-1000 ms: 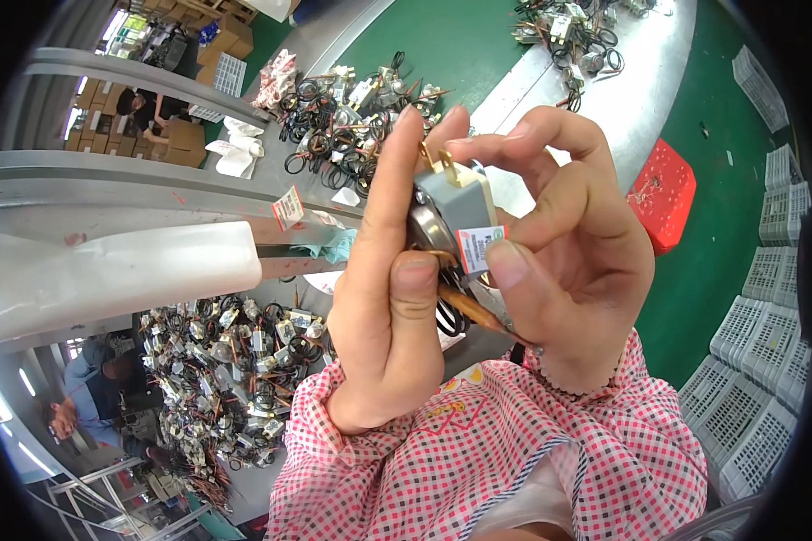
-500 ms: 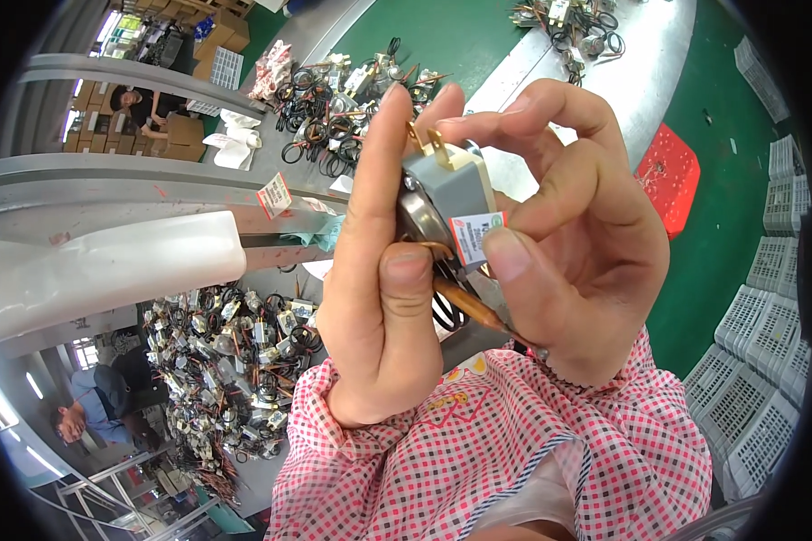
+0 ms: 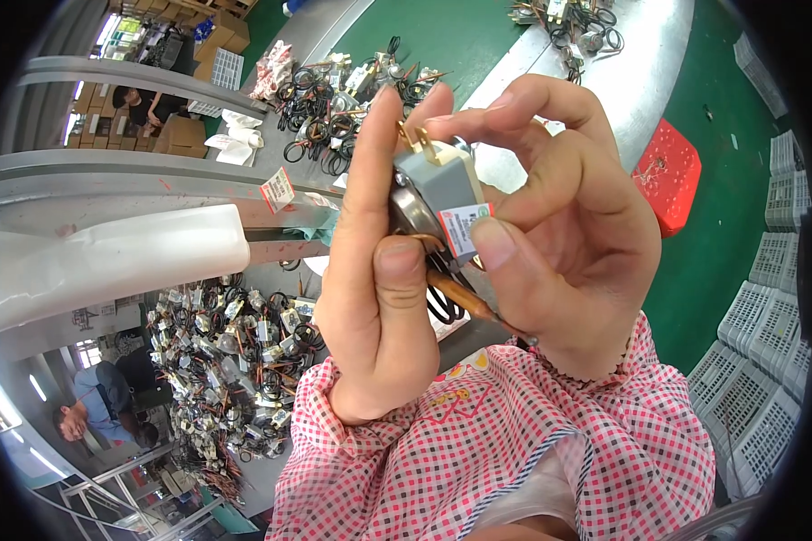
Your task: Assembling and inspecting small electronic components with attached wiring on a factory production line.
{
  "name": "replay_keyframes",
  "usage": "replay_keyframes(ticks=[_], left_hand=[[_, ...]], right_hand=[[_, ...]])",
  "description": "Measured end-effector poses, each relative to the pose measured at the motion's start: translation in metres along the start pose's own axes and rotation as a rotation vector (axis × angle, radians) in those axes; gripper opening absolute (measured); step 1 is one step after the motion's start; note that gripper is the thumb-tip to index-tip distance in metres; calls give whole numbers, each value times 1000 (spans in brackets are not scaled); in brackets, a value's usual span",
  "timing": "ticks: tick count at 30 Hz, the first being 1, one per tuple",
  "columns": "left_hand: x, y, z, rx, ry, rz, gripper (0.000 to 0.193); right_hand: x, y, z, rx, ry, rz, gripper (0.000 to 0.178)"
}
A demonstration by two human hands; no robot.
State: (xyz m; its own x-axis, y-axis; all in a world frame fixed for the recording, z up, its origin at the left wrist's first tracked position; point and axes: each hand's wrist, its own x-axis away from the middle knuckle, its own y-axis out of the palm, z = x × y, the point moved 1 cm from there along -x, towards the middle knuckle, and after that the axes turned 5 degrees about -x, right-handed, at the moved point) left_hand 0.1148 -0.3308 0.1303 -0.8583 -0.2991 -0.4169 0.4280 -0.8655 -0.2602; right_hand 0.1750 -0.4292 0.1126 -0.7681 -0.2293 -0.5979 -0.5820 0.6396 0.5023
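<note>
1. Right now, the left hand (image 3: 370,311) grips a grey-and-cream electrical part (image 3: 438,180), its thumb bent below and its fingers stretched along the metal side
2. Meanwhile, the right hand (image 3: 586,212) pinches a red-edged white label (image 3: 465,230) at its right edge, the label lying against the part's grey face
3. The part is raised between both hands, its brass prongs (image 3: 427,144) pointing upward and a copper-coloured tube (image 3: 460,293) slanting underneath
4. At lower left sits a tangled heap of similar parts (image 3: 230,361); to the right, stacked pale crates (image 3: 740,379) line the green floor (image 3: 686,279)
</note>
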Motion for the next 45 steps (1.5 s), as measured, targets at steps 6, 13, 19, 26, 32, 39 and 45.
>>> replay_keyframes(ticks=[6, 13, 19, 26, 32, 39, 45], left_hand=[[0, 1, 1, 28, -5, 50, 65], [1, -4, 2, 19, -4, 18, 64], [1, -6, -9, 33, -7, -21, 58], [1, -2, -9, 127, -24, -42, 50], [2, -3, -5, 188, 47, -89, 42], [2, 7, -1, 297, 24, -41, 40], [5, 4, 2, 389, 28, -30, 41]], right_hand=[[-1, 3, 0, 65, 9, -32, 6], [-6, 8, -8, 59, 45, -10, 8], [-5, 5, -2, 54, 112, -24, 8], [-4, -5, -10, 322, 83, -74, 6], [-1, 3, -28, 698, -119, -86, 16], [18, 11, -37, 1202, -262, -64, 31], [30, 22, -42, 1272, -188, -69, 35]])
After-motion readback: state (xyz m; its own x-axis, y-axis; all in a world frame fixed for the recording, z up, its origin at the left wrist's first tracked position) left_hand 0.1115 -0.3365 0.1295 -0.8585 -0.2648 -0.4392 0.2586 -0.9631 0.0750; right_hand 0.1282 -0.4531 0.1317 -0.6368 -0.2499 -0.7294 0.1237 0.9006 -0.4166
